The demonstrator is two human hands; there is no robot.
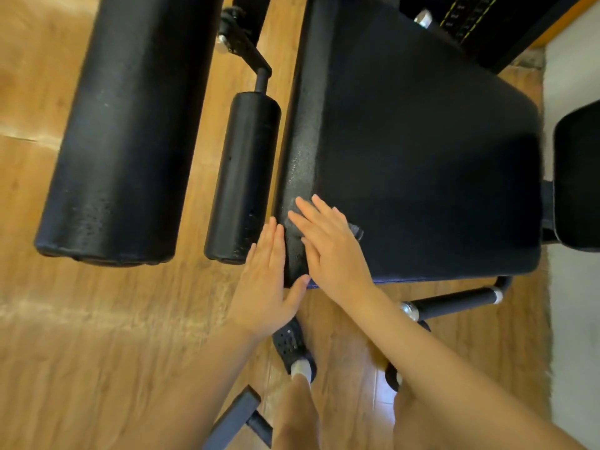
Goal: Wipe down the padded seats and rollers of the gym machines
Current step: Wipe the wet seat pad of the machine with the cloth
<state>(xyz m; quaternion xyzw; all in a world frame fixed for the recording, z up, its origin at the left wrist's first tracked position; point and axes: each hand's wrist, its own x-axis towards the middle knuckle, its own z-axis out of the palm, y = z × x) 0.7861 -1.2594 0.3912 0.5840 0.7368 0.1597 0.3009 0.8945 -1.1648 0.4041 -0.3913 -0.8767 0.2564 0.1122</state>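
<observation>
Both hands are lying flat with straight fingers at the near corner of the padded seat [422, 151]. The right hand [328, 251] is pressing a dark cloth [355, 230], which is peeking out beyond its fingers, probably to rub the seat's front edge. The left hand [264, 280] is resting beside it against that edge, its thumb touching the corner, likely steadying. The small roller [243, 177] is sitting just left of the left hand, the large roller [120, 125] farther left. The seat is stretching open ahead and to the right.
</observation>
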